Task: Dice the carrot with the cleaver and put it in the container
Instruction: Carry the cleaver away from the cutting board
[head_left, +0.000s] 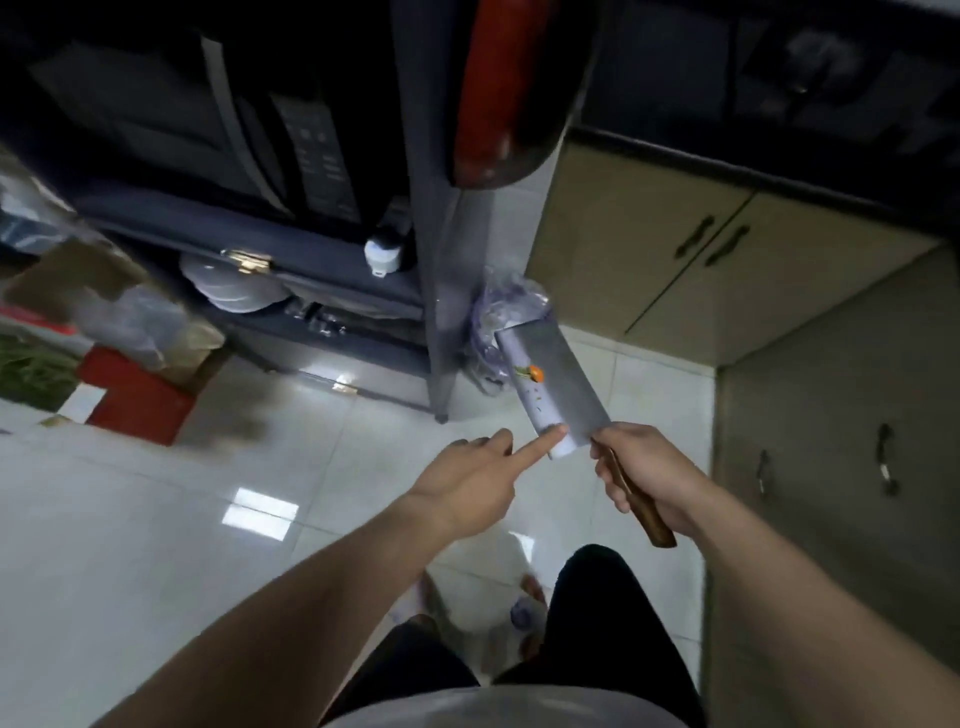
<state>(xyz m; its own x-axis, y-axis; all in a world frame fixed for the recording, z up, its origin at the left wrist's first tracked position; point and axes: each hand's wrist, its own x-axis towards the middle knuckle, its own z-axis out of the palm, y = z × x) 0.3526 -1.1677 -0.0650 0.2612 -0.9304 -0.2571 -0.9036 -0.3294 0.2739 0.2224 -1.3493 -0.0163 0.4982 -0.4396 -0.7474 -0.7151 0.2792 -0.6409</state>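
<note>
I am gripping the cleaver (553, 387) by its wooden handle in my right hand (644, 475), fingers wrapped fully around it, and holding the blade flat-side up over the floor, just right of the frame's centre. Judged purpose: I am keeping the broad face level so the stuck carrot piece (535, 373), sitting near the middle of the blade, is not sliding off. My left hand (467, 480) is holding nothing; its index finger (540, 441) is stretched out and touching the blade's near corner, the other fingers loosely bent, apparently getting ready to wipe the residue along the steel. Small specks are showing between fingertip and carrot piece. The container, the cutting surface and the rest of the carrot are lying outside this view, so I cannot report where they are. The shelving (332, 291) at upper left and the cabinet doors (691, 260) at upper right are blurring; shelf contents are hard to identify.
</note>
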